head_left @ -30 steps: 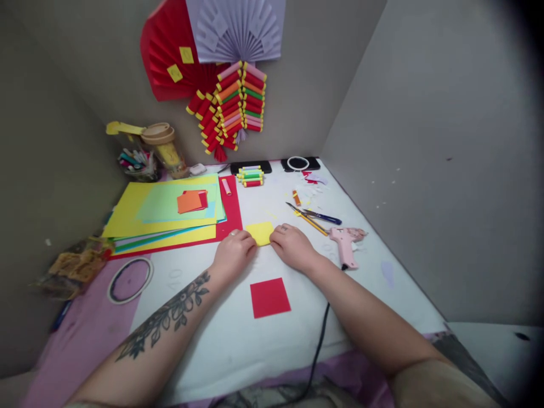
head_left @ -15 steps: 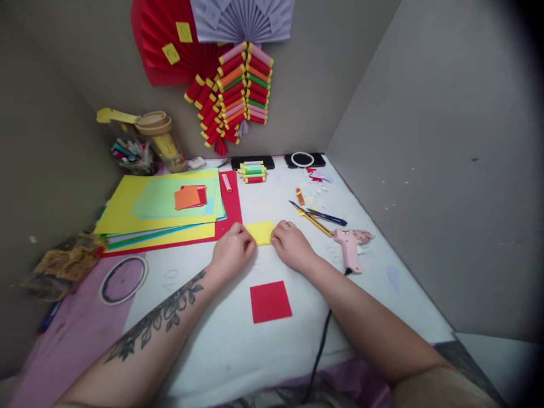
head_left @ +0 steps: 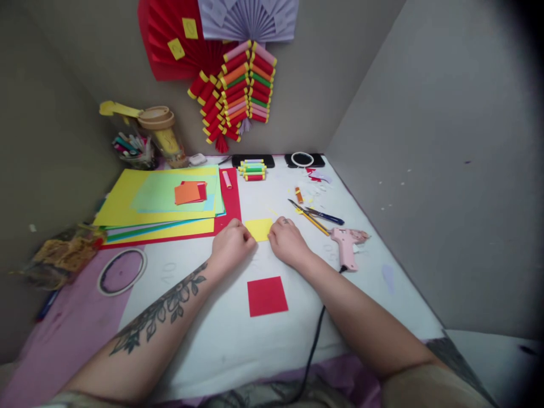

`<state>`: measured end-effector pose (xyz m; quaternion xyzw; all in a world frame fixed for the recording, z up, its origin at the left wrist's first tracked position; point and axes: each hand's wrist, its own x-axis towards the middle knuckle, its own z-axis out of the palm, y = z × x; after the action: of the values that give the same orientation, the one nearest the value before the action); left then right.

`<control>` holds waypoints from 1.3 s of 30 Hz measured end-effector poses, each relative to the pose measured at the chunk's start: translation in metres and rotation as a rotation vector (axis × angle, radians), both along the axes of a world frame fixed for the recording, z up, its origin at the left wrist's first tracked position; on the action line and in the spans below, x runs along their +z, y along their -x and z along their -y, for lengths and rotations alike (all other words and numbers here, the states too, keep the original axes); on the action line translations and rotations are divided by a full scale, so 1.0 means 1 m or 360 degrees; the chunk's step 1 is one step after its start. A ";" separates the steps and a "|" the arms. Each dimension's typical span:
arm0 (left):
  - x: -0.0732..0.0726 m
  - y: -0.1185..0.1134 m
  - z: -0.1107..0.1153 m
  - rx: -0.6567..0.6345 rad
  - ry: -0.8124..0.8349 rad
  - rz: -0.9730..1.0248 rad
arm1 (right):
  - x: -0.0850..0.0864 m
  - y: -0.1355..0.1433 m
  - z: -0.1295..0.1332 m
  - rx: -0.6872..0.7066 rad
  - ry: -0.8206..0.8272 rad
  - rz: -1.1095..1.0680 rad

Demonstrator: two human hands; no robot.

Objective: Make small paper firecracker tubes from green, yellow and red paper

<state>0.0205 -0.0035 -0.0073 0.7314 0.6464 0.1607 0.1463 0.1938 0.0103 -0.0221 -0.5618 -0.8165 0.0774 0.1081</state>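
Observation:
A small piece of yellow paper (head_left: 259, 229) lies between my hands at the middle of the table. My left hand (head_left: 233, 243) is closed, its fingertips pinching the paper's left edge. At the right edge, my right hand (head_left: 289, 241) pinches it too, fingers curled. Whether the paper is folded I cannot tell. Nearer to me, a red paper square (head_left: 267, 296) rests flat between my forearms.
Stacked coloured paper (head_left: 114, 198) lies at left, near a tape roll (head_left: 102, 281). Small paper rolls (head_left: 254, 170) are piled at the back. On the right are a pencil (head_left: 317, 221), a dark-blue cutter (head_left: 325, 216) and a pink glue gun (head_left: 346, 249), its cord running towards me.
The view has shifted slightly. Both hands stay closed at the yellow paper's edges, and the red square lies in the same place on the table.

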 end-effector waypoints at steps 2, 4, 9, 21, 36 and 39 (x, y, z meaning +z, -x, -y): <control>0.001 -0.001 0.000 0.0007 0.0023 -0.0006 | 0.000 0.001 0.000 -0.0005 -0.0005 0.0020; 0.002 -0.001 0.000 0.0015 0.0035 -0.0010 | 0.000 0.001 0.000 -0.0015 -0.0019 0.0037; 0.003 -0.002 -0.001 0.0026 0.0060 -0.0020 | 0.000 0.001 0.000 -0.0011 -0.0033 0.0019; -0.001 0.009 0.008 -0.0569 -0.0155 -0.0245 | -0.005 -0.011 -0.005 0.0044 0.0026 -0.0488; 0.013 0.014 0.020 -0.0556 -0.0045 -0.0552 | 0.005 -0.023 0.015 0.0303 -0.0094 0.0063; 0.016 0.012 0.023 -0.0569 -0.0057 -0.0613 | 0.008 -0.029 0.016 0.0207 -0.0087 0.0129</control>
<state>0.0088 -0.0267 0.0088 0.8535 0.5201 0.0015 0.0338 0.2227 -0.0059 -0.0138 -0.5072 -0.8568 0.0392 0.0849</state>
